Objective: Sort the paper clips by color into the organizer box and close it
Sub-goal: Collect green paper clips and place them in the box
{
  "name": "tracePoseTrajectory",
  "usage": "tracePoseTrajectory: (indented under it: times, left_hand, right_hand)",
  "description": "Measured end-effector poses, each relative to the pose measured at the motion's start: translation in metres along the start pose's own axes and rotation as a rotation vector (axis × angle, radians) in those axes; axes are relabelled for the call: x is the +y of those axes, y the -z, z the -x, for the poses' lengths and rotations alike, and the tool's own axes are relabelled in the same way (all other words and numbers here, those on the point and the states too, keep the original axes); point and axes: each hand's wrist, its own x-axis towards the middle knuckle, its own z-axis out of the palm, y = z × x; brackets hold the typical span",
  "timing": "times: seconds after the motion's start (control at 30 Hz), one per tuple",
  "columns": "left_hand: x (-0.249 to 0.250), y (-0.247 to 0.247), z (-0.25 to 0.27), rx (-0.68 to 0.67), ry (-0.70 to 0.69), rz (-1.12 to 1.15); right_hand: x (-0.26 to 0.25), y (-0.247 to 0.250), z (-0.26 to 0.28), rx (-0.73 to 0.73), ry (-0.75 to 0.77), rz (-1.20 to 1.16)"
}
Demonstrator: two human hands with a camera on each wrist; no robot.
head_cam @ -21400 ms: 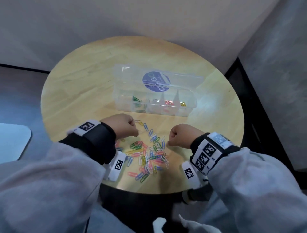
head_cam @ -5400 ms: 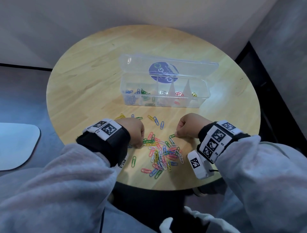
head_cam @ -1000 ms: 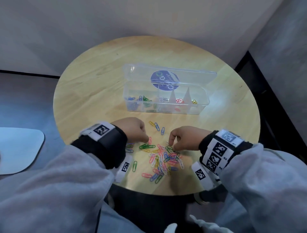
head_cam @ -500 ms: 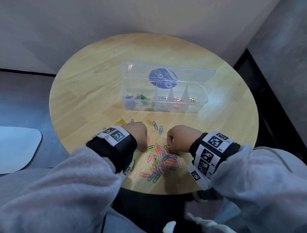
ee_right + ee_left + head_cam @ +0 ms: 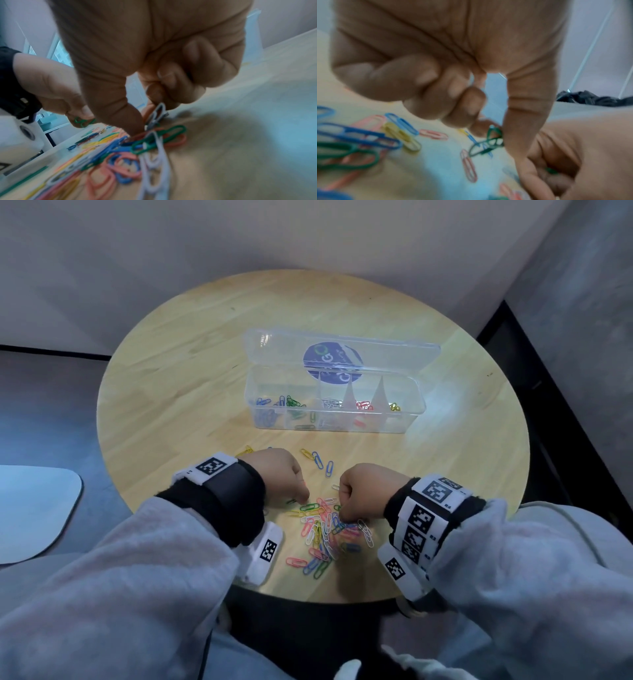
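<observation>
Your left hand pinched green clips, your right hand white clips, above the table's pile; you did well keeping colours separate for the open organizer box

Left hand pinches green paper clips just above the worktop; coloured clips lie scattered alongside.

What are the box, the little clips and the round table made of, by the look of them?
Box: clear, glossy plastic; the clips inside show through its walls.
Clips: thin bent wire, probably metal under a smooth coloured coating, though the core isn't visible.
Table: pale wood or wood veneer with a satin finish; grain lines and plank joints show.
</observation>
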Motion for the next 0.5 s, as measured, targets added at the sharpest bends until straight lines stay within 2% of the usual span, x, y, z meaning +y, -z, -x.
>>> tracePoseTrajectory:
  times: [0.2, 0.3, 0.4, 0.5]
  left_hand:
    - [-0.004, 0.011, -0.001, -0.051, -0.009, 0.15]
    - [-0.006, 0.015, -0.001, -0.09, -0.012, 0.417]
    - [-0.006, 0.022, -0.001, -0.066, -0.009, 0.695]
    - [-0.006, 0.027, 0.001, -0.023, 0.007, 0.9]
  right_hand:
    - [0.002, 0.001, 0.0, -0.024, 0.021, -0.069]
    - [0.008, 0.002, 0.0, -0.028, -0.002, -0.164]
    - [0.017, 0.009, -0.001, -0.04, -0.038, -0.254]
    - [0.025, 0.016, -0.002, -0.087, -0.049, -0.531]
